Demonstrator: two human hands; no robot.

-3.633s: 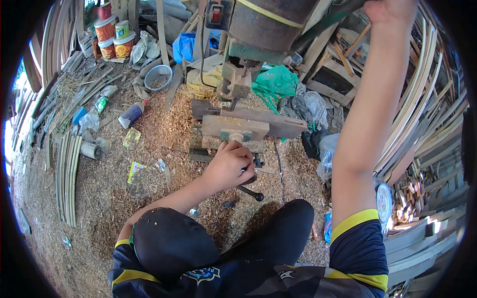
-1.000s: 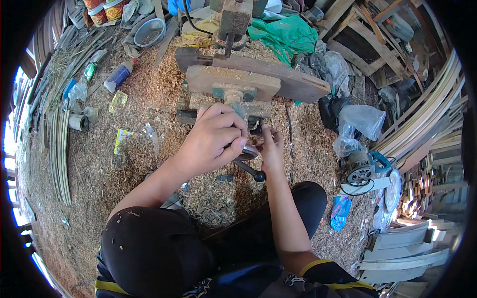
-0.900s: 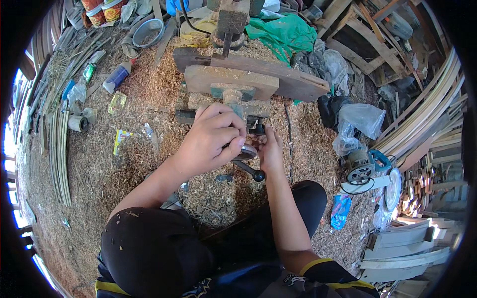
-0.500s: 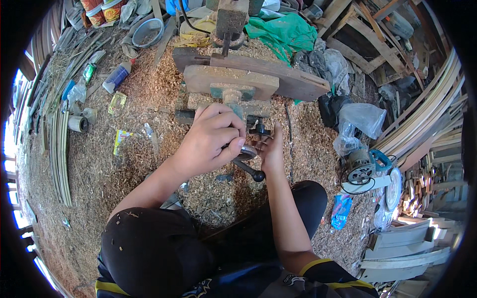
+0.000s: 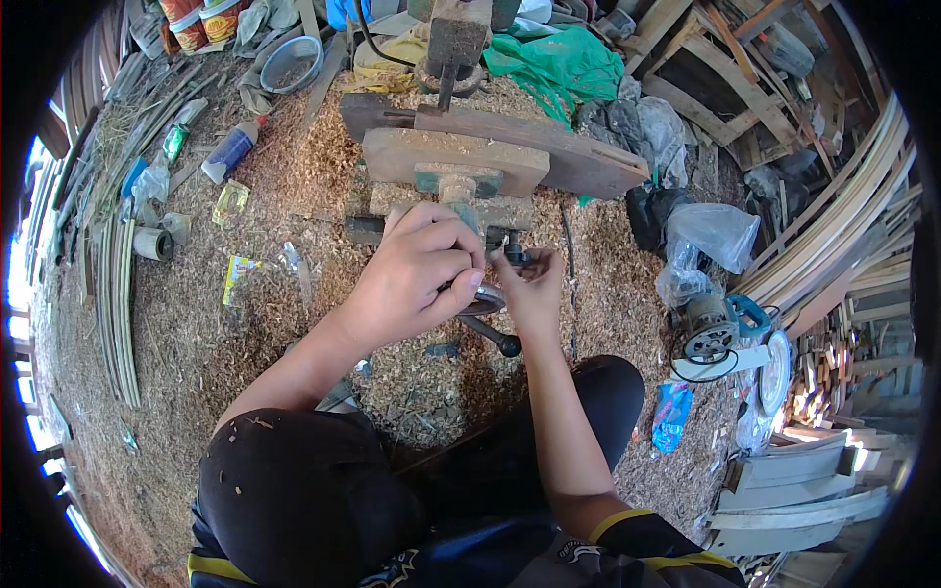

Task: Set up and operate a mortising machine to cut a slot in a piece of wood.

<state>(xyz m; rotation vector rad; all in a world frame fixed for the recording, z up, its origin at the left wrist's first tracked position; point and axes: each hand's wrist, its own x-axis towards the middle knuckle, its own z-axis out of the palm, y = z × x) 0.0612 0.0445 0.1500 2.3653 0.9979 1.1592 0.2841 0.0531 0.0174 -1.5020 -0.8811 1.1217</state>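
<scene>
My left hand point(image 5: 426, 269) is closed, its fingers curled at the metal handwheel point(image 5: 486, 300), the thumb at the wheel's upper edge. Most of the rim lies hidden beneath that hand. From the wheel a dark crank handle with a round black ball end point(image 5: 509, 345) points toward me. Beside it, my right hand point(image 5: 535, 289) pinches a black knob point(image 5: 514, 253) between thumb and fingers. Both parts belong to a machine whose green bracket point(image 5: 459, 183) is fixed to a wooden board point(image 5: 451, 159). Above the boards stands a dusty bit or shaft point(image 5: 447, 88).
Wood shavings cover the floor point(image 5: 196, 333). A longer plank point(image 5: 598, 167) sticks out rightward behind the board. At right lie a circular saw point(image 5: 714, 328) and clear plastic bags point(image 5: 711, 240). Bent wood strips point(image 5: 848, 211) line the right side. A bottle point(image 5: 233, 152) lies at left.
My right hand has risen slightly and its fingers, loosely spread below the black knob before, have closed around it. The left hand and the handwheel stay in place.
</scene>
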